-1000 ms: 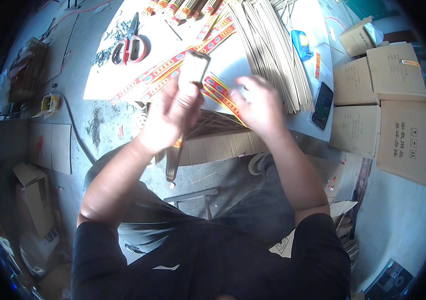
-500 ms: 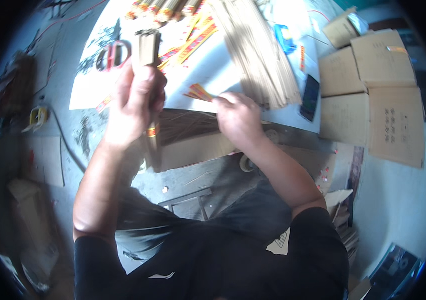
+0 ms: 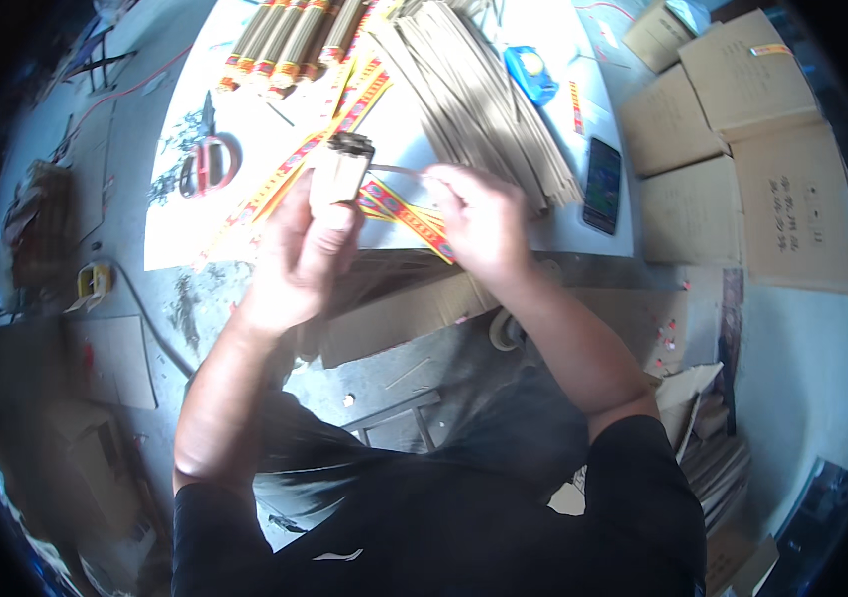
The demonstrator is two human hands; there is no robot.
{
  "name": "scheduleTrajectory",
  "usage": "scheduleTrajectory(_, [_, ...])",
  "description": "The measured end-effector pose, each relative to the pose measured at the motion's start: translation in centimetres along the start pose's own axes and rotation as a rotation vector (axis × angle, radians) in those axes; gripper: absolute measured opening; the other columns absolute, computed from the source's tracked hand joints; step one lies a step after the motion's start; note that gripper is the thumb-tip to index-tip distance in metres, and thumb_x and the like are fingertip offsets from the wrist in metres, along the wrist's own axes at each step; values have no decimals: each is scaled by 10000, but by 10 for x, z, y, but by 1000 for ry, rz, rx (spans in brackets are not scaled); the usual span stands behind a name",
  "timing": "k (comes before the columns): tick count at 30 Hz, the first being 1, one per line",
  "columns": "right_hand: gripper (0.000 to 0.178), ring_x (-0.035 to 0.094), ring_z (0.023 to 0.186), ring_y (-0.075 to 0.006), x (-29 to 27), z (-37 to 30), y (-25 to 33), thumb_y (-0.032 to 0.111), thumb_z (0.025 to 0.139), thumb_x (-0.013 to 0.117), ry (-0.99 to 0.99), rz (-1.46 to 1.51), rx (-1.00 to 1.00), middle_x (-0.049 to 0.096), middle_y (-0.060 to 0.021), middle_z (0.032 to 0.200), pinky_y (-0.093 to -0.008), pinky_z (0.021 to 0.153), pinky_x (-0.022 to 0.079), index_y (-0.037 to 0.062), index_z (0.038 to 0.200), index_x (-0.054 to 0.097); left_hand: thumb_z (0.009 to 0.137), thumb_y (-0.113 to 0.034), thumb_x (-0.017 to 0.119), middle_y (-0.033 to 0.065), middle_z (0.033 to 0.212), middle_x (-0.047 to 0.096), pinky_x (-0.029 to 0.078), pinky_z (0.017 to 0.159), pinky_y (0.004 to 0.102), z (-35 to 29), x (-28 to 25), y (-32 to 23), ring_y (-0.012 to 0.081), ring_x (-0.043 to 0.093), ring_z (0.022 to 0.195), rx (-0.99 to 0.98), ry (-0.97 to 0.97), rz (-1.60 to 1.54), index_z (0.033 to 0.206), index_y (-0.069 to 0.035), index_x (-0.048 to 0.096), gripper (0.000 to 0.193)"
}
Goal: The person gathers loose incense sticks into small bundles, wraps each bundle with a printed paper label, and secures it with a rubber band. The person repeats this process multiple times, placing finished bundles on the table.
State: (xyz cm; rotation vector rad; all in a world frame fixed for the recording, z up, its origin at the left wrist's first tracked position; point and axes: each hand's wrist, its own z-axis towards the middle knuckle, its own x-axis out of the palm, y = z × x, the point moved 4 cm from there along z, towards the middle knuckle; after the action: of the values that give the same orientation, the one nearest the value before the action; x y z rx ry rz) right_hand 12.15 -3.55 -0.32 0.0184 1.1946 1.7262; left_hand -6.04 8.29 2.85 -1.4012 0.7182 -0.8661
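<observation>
My left hand is closed around a pale bundle of sticks, held upright with its dark, uneven end on top. To its right, my right hand, smeared by motion, has its fingers pinched together. A thin greyish strip runs from the bundle's upper part to those fingers; I cannot tell if it is a patterned strip seen edge-on. Red and yellow patterned paper strips show between my hands, near the table's front edge. More such strips lie behind and left of the bundle.
On the white table are red-handled scissors, banded stick bundles, a pile of loose sticks, a blue tape measure and a phone. Cardboard boxes stand at the right. A cardboard tray sits below the table edge.
Both hands appear farther right in the picture, with the left one lower and the two closer together. A thin strip now spans from the bundle to my right fingers. The view has shifted.
</observation>
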Motion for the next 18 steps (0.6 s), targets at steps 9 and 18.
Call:
scheduleTrajectory(9, [232, 690, 801, -117, -25, 14, 10, 44, 990, 692, 145, 683, 512, 746, -114, 943, -253, 758, 558, -98, 1172, 674, 1084, -432, 527, 8, 929, 562, 410, 593, 207, 3, 6, 6, 61, 497, 685, -13, 115, 56, 1375, -33, 478, 496])
scheduleTrajectory(18, [174, 705, 851, -100, -42, 10, 15, 21, 989, 687, 264, 664, 440, 759, -103, 946, -257, 766, 576, -96, 1117, 696, 1094, -272, 548, 15, 836, 578, 457, 646, 253, 7, 10, 6, 85, 516, 687, 17, 215, 12, 1566, 19, 319, 599])
